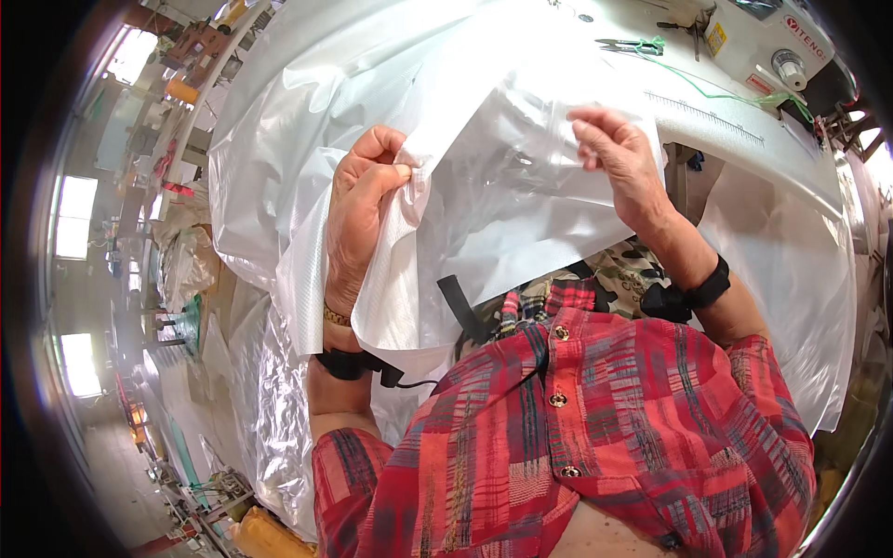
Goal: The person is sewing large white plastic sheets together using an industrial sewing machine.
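Observation:
My left hand (358,209) pinches the folded edge of a white woven plastic sheet (395,279) between thumb and fingers. The sheet hangs in a curl beside that wrist and spreads over the table on the left. Over a more see-through stretch of plastic film (521,200), my right hand (616,158) is raised, its fingers loosely bent and apart, slightly blurred. I see nothing held in it. The film drapes down toward my lap, and the layers where the two sheets meet are hard to tell apart in the glare.
A white sewing machine (777,46) with a dial stands at the far right. Near it lie dark-handled thread snips (625,45) and green thread (707,88). A ruler scale (707,118) marks the tabletop. Crumpled clear plastic (270,418) hangs at the left; more film (777,270) hangs right.

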